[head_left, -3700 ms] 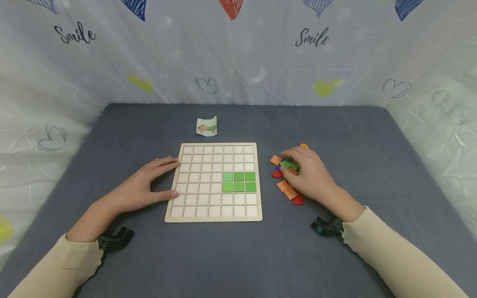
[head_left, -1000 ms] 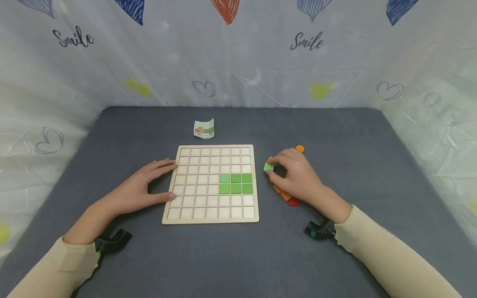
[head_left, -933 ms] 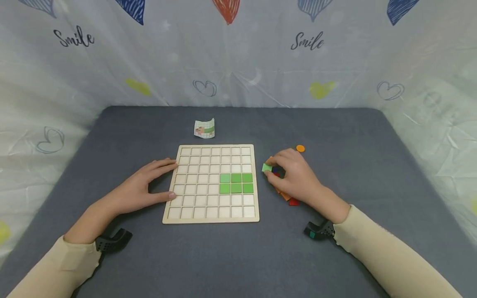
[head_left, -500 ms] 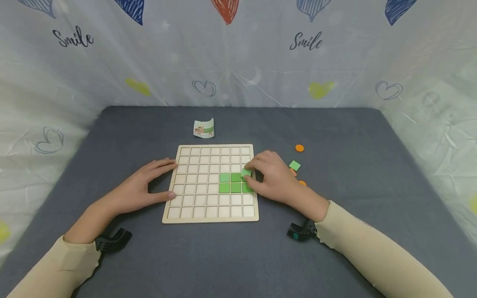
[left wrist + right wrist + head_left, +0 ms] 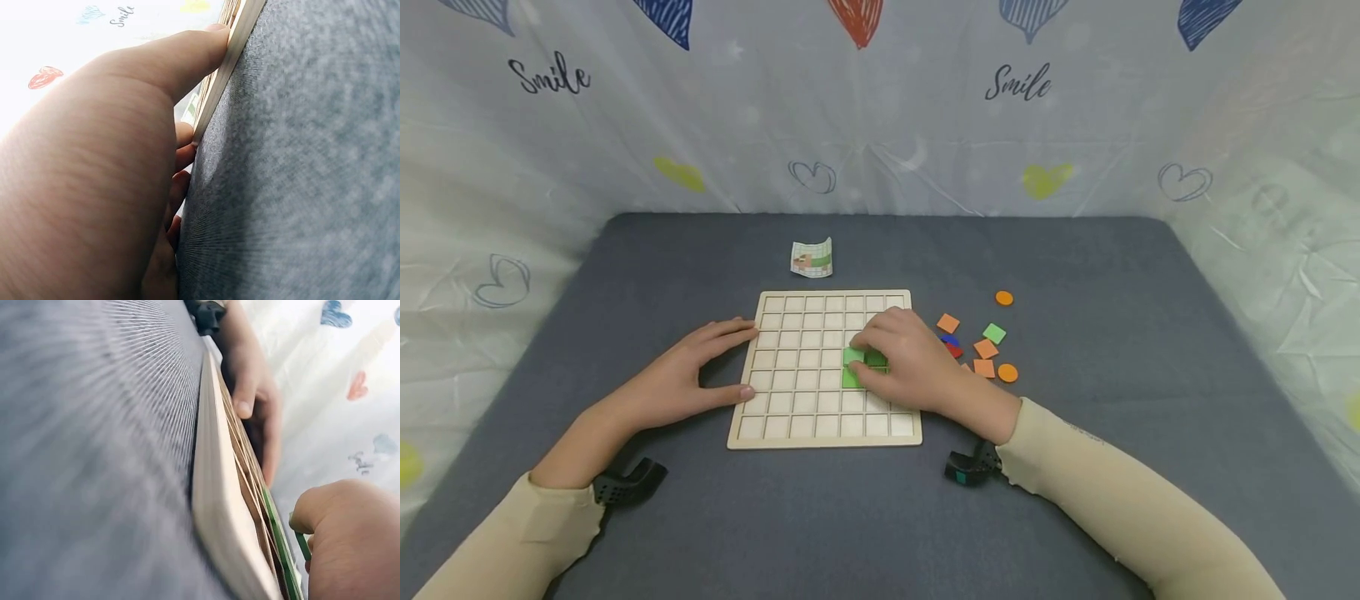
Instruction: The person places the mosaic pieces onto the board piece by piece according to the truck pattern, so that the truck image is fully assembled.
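Observation:
A pale wooden grid board (image 5: pixel 797 403) lies flat on the table, with green square tiles (image 5: pixel 851 379) in its cells at the right. My left hand (image 5: pixel 673 377) rests at the board's left edge, its fingers extended and the thumb on the frame; the left wrist view shows that thumb (image 5: pixel 197 53) on the rim. Above the green cells, my right hand (image 5: pixel 913 358) pinches a green tile (image 5: pixel 303 545) between thumb and fingers. In the right wrist view this tile is apart from the board's surface. The right hand hides several cells under it.
Right of the board lie loose pieces: a green tile (image 5: pixel 994 333), orange squares (image 5: pixel 948 322), orange discs (image 5: pixel 1004 297), a blue piece (image 5: pixel 951 340) and a red piece (image 5: pixel 955 351). A small printed card (image 5: pixel 812 257) stands behind the board. A patterned curtain (image 5: pixel 865 100) hangs beyond the table.
My right hand has picked a green tile from the loose pieces and carried it left over the board, uncovering the pile. The left hand stays at the board's edge.

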### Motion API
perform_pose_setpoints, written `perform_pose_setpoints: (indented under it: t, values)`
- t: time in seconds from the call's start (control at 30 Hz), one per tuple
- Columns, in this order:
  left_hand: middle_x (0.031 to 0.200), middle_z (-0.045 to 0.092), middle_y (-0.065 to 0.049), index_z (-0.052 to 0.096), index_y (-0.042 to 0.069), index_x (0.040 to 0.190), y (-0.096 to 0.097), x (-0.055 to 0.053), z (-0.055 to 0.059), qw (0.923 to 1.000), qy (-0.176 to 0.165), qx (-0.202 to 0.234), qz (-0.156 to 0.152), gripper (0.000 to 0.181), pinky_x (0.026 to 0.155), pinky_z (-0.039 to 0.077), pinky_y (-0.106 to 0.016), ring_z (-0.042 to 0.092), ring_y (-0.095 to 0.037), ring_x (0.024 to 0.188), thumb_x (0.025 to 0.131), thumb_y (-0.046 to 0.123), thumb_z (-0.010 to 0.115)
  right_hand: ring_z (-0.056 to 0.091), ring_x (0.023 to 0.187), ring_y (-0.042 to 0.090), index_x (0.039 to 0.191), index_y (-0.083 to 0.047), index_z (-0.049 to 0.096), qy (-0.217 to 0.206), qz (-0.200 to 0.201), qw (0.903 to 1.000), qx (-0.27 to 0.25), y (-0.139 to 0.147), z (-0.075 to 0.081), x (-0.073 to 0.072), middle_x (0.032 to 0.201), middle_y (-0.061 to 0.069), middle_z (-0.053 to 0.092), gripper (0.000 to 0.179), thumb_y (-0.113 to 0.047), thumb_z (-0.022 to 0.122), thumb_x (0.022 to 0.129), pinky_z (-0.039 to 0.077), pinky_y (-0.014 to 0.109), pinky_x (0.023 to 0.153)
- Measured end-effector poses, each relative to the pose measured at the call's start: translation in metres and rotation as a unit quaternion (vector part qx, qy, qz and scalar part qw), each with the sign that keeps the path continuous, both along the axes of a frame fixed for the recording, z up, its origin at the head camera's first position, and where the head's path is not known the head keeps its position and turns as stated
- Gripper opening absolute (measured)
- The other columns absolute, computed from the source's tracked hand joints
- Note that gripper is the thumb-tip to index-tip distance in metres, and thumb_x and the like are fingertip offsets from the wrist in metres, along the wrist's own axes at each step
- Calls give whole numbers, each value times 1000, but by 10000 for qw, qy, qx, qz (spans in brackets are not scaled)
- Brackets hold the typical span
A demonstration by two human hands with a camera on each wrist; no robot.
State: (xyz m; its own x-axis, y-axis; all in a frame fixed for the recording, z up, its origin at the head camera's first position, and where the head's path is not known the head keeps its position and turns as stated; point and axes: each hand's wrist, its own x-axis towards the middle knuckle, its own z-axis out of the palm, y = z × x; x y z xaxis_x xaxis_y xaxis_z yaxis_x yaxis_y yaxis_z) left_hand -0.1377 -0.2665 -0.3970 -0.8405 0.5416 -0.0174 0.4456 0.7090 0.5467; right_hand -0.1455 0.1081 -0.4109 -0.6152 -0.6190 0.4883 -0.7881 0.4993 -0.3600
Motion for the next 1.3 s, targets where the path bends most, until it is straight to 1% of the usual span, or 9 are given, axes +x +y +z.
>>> perform_pose_setpoints:
  t: [0.17, 0.37, 0.7, 1.03, 1.3]
  values:
    - [176, 34, -9, 45, 19, 169, 1, 0, 0, 10000, -13, 24, -11, 87, 122, 24, -77, 20, -46, 164, 97, 47, 86, 60, 98, 19, 110, -13, 82, -72, -4, 9999, 151, -14, 3, -3, 100, -3, 71, 14, -22, 78, 100, 49, 39, 89]
    - [176, 33, -9, 45, 19, 169, 1, -2, -1, 10000, -1, 19, -20, 88, 122, 24, -78, 20, -46, 164, 96, 47, 86, 60, 98, 19, 110, -12, 83, -195, -18, 9995, 253, -23, 6, -6, 101, -2, 71, 15, -22, 78, 101, 49, 38, 88]
    - [175, 34, -9, 46, 19, 168, 1, -2, 0, 10000, 40, 41, -47, 87, 121, 28, -76, 23, -45, 163, 97, 47, 86, 60, 98, 17, 113, -14, 83, -238, 10, 9985, 487, -25, 5, -7, 104, -3, 71, 16, -25, 77, 103, 49, 37, 86]
    - [175, 36, -7, 48, 21, 168, 1, -2, -6, 9999, 74, 83, 61, 86, 121, 26, -78, 23, -44, 163, 95, 47, 87, 60, 100, 15, 114, -15, 82, -149, 143, 9987, 457, -24, 2, -7, 106, -5, 71, 16, -25, 77, 103, 49, 36, 87]
    - [176, 34, -8, 46, 20, 168, 0, -1, -3, 10000, 7, 12, 52, 87, 121, 25, -79, 21, -46, 164, 96, 49, 86, 61, 102, 16, 116, -14, 82, -162, 170, 9989, 399, -24, 0, -7, 108, -3, 72, 17, -24, 76, 103, 50, 37, 89]
